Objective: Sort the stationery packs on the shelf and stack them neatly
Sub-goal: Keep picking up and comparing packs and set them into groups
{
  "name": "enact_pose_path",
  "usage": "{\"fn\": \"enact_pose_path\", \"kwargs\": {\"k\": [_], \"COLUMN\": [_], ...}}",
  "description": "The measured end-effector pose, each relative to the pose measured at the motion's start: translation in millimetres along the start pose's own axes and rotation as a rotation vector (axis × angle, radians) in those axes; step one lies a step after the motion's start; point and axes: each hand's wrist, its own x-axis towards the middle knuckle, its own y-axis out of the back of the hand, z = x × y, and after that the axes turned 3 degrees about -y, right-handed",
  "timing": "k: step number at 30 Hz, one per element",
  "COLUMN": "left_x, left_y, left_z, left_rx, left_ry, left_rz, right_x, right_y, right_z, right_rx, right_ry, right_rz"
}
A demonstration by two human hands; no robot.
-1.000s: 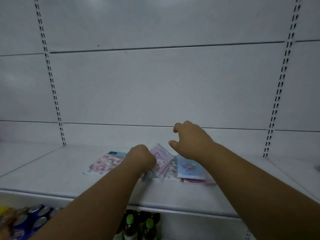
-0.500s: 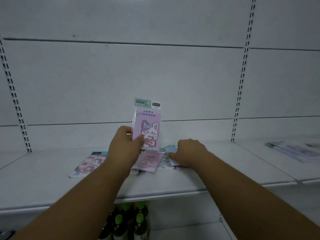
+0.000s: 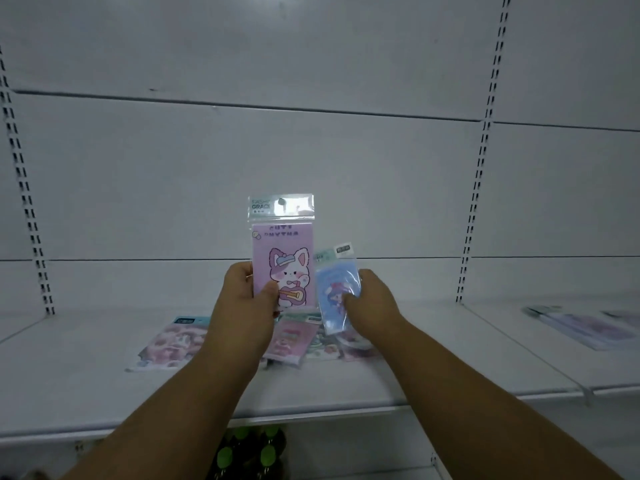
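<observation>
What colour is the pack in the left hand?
Purple, with a cartoon cat holding a guitar; the pack in the left hand shows in the head view.

L hand (image 3: 246,299) grips purple pack (image 3: 283,258); R hand (image 3: 372,306) grips blue pack (image 3: 337,292).

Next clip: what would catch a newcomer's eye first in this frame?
The purple cat pack, held upright at centre in the left hand. Beside it, a smaller blue pack tilts in the right hand. Below them, more pink packs lie scattered on the white shelf.
</observation>
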Motion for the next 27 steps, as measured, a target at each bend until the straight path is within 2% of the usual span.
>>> {"fn": "enact_pose_path", "kwargs": {"k": [5,10,17,23,27], "left_x": [-10.7,-32.4,-72.5,-107.0,-116.9], "left_y": [-37.0,-109.4,-243.6,-359.8,-405.8], "left_z": [-2.6,-0.4,15.1,28.4,31.3], "left_rx": [-0.044,-0.107,-0.149,-0.131,-0.088], "left_ry": [-0.012,0.048,0.016,0.088,0.107], "left_rz": [-0.076,-0.188,-0.279,-0.253,-0.206], "right_x": [-0.2,-4.4,3.8,44.3,85.1], "right_y": [42.9,119.7,249.4,359.7,391.2], "right_z": [16.9,56.3,135.6,214.4,252.7], "right_rx": [0.138,0.086,-0.036,-0.137,-0.187], "right_ry": [0.022,-0.010,-0.009,-0.174,-0.310], "right_rz": [0.178,0.276,0.405,0.238,0.110]}}
